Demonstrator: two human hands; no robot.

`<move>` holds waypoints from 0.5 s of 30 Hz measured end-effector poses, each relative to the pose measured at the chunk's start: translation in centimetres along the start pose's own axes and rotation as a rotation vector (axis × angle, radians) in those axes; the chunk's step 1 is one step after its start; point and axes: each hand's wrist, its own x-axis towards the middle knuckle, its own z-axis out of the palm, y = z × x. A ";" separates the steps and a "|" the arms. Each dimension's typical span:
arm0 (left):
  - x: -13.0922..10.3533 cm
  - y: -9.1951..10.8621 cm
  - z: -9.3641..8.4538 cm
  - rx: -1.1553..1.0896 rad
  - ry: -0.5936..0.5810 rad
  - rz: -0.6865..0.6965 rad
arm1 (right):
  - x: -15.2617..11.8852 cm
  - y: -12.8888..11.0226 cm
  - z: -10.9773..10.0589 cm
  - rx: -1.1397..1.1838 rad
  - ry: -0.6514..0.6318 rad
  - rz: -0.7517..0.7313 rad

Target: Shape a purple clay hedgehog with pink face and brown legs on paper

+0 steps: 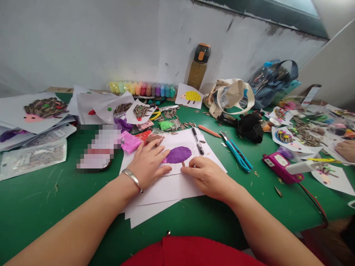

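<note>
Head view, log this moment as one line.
left hand: flat on white paper | right hand: fingertips at purple clay oval | black marker: beside

A green surface (41, 207) runs up to a scuffed whitewashed wall (83, 40) (paint flaking near the top), under a dark window frame (277, 14) in even daylight.

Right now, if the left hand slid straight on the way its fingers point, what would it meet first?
Probably the purple clay patch: the left hand lies flat on the white paper, fingertips already at the patch's left edge.
</note>
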 end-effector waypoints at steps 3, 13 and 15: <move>0.0 -0.2 0.0 0.003 -0.008 0.006 | 0.0 0.0 0.1 -0.008 0.011 0.002; -0.1 -0.2 0.0 0.011 0.003 0.013 | 0.1 0.2 0.6 -0.025 0.027 0.016; -0.1 -0.2 0.1 0.008 0.010 0.014 | 0.3 0.1 0.6 -0.066 0.025 0.027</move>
